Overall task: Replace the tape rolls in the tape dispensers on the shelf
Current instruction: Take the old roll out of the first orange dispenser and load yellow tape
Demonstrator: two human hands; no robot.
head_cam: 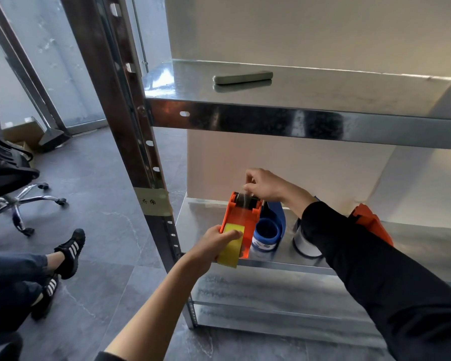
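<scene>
An orange tape dispenser (pixel 238 217) lies on the middle metal shelf (pixel 414 246) near its left front corner. A yellow tape roll (pixel 229 250) sits in the dispenser's near end, and my left hand (pixel 214 246) grips the roll and the dispenser's side. My right hand (pixel 264 187) pinches the clear tape strip at the far, roller end of the dispenser. A blue dispenser (pixel 270 231) holding a blue-cored roll stands just right of it. A second orange dispenser (pixel 370 222) shows behind my right sleeve.
A white-cored tape roll (pixel 303 243) stands between the blue dispenser and my right arm. A grey flat bar (pixel 242 77) lies on the upper shelf. The shelf post (pixel 130 126) rises at left. A seated person's feet (pixel 68 252) and an office chair (pixel 11 183) occupy the floor left.
</scene>
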